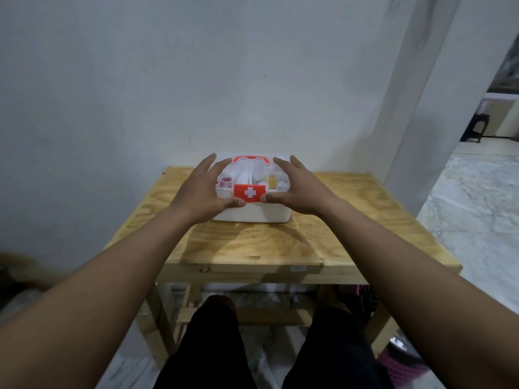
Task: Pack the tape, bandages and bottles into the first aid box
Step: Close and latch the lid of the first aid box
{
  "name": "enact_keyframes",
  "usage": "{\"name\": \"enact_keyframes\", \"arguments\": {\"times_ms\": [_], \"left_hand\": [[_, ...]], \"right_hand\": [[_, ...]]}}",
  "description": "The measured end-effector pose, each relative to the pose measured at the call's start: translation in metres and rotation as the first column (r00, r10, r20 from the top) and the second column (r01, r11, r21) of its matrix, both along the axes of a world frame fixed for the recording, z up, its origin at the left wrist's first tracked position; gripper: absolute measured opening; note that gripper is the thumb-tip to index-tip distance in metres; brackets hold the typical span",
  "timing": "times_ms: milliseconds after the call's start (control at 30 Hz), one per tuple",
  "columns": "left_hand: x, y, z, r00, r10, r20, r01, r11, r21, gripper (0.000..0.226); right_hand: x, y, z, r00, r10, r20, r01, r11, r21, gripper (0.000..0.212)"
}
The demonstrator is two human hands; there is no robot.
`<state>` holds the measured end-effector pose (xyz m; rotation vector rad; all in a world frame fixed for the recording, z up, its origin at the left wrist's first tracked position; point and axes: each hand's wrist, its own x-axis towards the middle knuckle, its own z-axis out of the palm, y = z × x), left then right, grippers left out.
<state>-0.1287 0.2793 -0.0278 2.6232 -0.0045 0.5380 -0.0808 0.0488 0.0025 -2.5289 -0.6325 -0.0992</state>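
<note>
A white first aid box [252, 213] stands at the back middle of the wooden table, with a clear lid, a red handle [250, 158] and a red latch with a white cross [249, 192]. Through the lid I see pink-capped bottles [224, 181] on the left and a yellowish bottle [272, 180] on the right. My left hand [200, 192] rests on the box's left side, thumb beside the latch. My right hand [295, 189] rests on its right side, thumb touching the latch's right edge. The fingers of both hands are spread over the lid.
The wooden table [280, 245] stands against a pale wall. My dark-clothed legs [275, 349] are below its front edge. A pink basket [398, 366] lies on the floor at the lower right, and a doorway opens at the far right.
</note>
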Motion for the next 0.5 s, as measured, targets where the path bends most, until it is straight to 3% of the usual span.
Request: {"name": "enact_keyframes", "arguments": {"times_ms": [333,433,500], "left_hand": [[0.003,-0.005,-0.008,0.996,0.017,0.088,-0.010,0.997,-0.078,0.103],[0.000,-0.007,-0.013,0.992,0.046,0.118,-0.019,0.977,-0.214,0.109],[-0.004,-0.005,-0.020,0.992,0.055,0.113,-0.009,0.928,-0.372,0.116]], "right_hand": [[0.002,0.002,-0.011,0.999,-0.005,0.031,0.003,0.996,0.084,0.103],[0.001,-0.003,-0.017,1.000,-0.001,0.017,-0.002,0.985,0.171,0.108],[-0.001,-0.007,-0.024,0.997,0.008,-0.078,0.014,0.960,0.281,0.119]]}}
